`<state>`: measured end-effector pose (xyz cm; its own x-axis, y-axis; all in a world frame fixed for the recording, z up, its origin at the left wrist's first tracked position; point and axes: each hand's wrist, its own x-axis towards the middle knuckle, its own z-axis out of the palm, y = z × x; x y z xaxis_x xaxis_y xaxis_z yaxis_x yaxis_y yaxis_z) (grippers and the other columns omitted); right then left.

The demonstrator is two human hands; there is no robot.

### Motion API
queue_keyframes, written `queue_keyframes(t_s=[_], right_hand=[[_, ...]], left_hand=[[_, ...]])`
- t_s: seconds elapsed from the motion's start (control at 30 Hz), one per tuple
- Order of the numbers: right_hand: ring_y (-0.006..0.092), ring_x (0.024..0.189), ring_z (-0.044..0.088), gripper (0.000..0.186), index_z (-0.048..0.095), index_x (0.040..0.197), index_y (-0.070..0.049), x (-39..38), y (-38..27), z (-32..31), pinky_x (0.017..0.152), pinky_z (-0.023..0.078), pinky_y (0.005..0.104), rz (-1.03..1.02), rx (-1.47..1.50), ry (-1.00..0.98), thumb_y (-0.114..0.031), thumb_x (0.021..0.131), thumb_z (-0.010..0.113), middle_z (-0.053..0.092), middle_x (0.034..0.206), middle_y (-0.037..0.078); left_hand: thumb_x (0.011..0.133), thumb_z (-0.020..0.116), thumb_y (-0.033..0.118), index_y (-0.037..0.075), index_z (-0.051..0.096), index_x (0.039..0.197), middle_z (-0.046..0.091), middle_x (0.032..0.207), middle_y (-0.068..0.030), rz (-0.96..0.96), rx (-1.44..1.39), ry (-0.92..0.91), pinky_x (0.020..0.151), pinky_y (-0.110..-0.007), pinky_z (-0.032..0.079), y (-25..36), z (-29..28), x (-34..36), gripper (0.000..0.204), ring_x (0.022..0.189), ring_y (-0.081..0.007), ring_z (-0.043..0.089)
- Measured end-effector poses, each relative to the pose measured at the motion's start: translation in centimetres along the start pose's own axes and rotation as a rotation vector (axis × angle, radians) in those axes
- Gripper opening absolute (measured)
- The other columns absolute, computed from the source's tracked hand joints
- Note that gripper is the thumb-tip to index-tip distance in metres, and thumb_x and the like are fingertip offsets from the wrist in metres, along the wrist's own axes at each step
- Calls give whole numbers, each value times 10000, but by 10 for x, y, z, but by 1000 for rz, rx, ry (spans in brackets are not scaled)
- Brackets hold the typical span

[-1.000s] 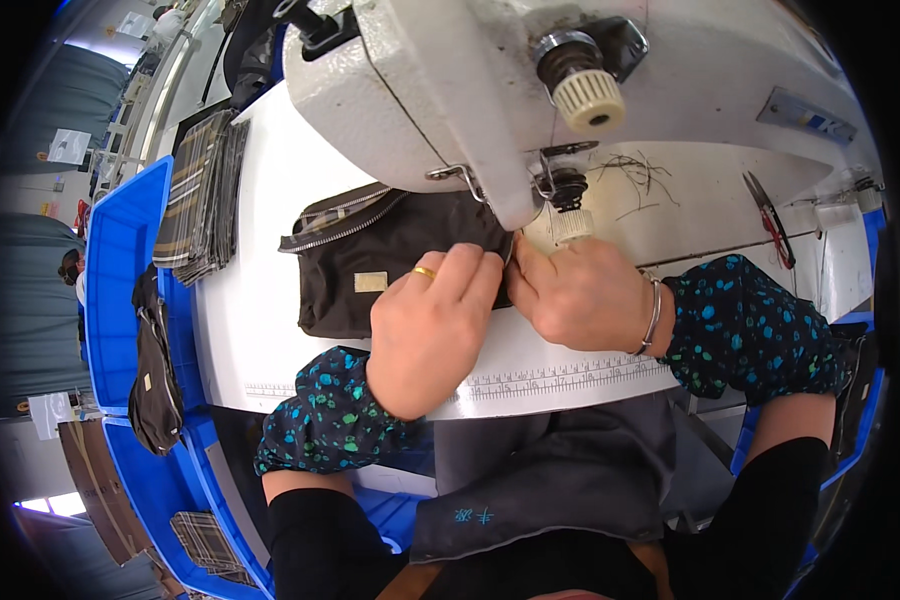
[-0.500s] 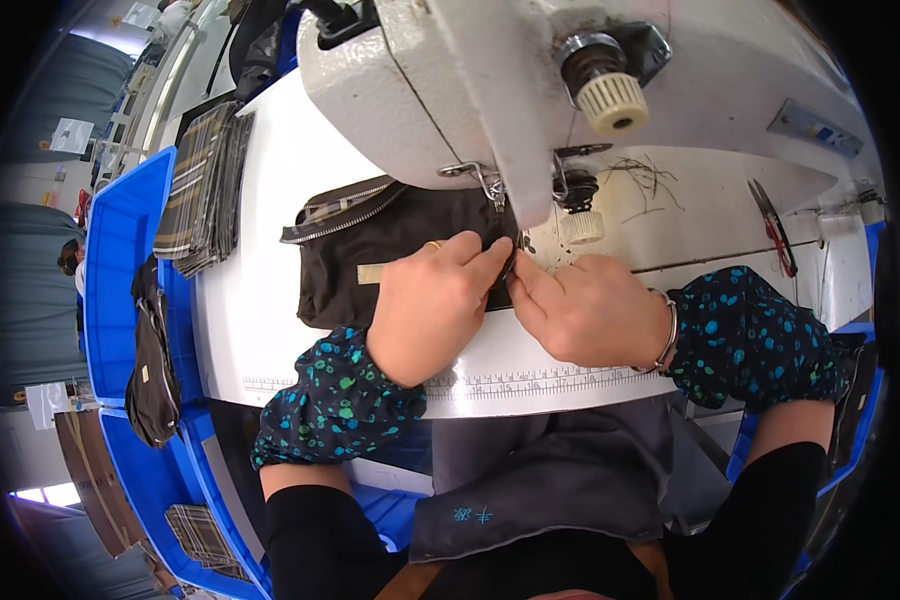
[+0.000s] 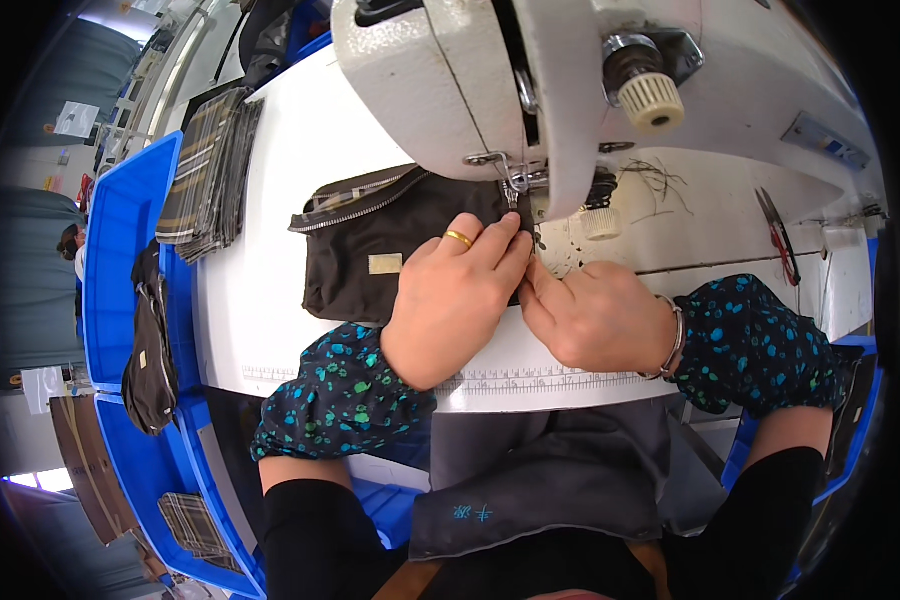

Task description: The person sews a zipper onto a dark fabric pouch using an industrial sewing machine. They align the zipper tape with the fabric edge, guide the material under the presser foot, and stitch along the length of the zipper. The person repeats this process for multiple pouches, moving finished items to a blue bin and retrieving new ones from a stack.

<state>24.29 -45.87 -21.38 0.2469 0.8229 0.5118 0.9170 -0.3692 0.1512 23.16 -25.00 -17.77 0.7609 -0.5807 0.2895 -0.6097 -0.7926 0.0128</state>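
Note:
A dark brown fabric pouch [image 3: 355, 270] with a metal zipper [image 3: 365, 208] along its far edge and a small pale label [image 3: 385, 264] lies flat on the white sewing table. Its right edge runs beneath the presser foot [image 3: 513, 190] of a white sewing machine [image 3: 430, 90]. My left hand [image 3: 455, 290], with a gold ring, presses and holds the pouch along that edge, fingertips just short of the foot. Beside it, my right hand [image 3: 600, 315] pinches the same edge between thumb and curled fingers; the pinched cloth is mostly hidden.
Scissors [image 3: 780, 235] and loose thread ends [image 3: 655, 185] lie right of the machine head. At left, a stack of plaid fabric pieces [image 3: 205, 175] sits by a blue bin [image 3: 120, 270], with another dark pouch [image 3: 150, 345] draped over its edge. A ruler strip [image 3: 510, 383] lines the table's front.
My left fingers have stretched forward toward the presser foot, and the ring shows more fully. My right hand keeps its pinch. The whole view has shifted slightly.

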Motion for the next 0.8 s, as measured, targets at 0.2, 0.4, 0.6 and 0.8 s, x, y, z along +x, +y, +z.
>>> queue_keyframes(t_s=[0.2,0.4,0.6,0.8], right_hand=[[165,532,641,257,743,935,45,1,4,2,471,481,302,22,-63,-20,-154,787,672,756,1022,296],[163,545,653,242,738,929,39,2,8,3,485,499,311,77,-27,-7,-148,786,681,754,1052,302],[164,538,652,260,740,943,48,0,6,2,476,502,309,71,-5,-2,-142,775,685,751,1040,299],[170,524,649,283,744,948,54,0,0,0,462,497,309,52,46,16,-145,757,682,749,1017,284]], left_hand=[[766,697,89,101,743,1225,711,1272,-10,-19,17,18,802,-338,583,-6,5,8,461,965,-240,677],[779,708,80,105,750,1213,717,1219,13,-71,43,-11,783,-341,586,-9,10,14,437,925,-243,692],[754,700,139,82,771,1073,678,1014,9,1,-104,-19,797,-338,546,-19,-10,0,332,989,-211,625],[744,699,151,79,776,1022,654,954,-1,131,32,110,944,-399,522,-17,-9,-3,298,952,-224,626]])
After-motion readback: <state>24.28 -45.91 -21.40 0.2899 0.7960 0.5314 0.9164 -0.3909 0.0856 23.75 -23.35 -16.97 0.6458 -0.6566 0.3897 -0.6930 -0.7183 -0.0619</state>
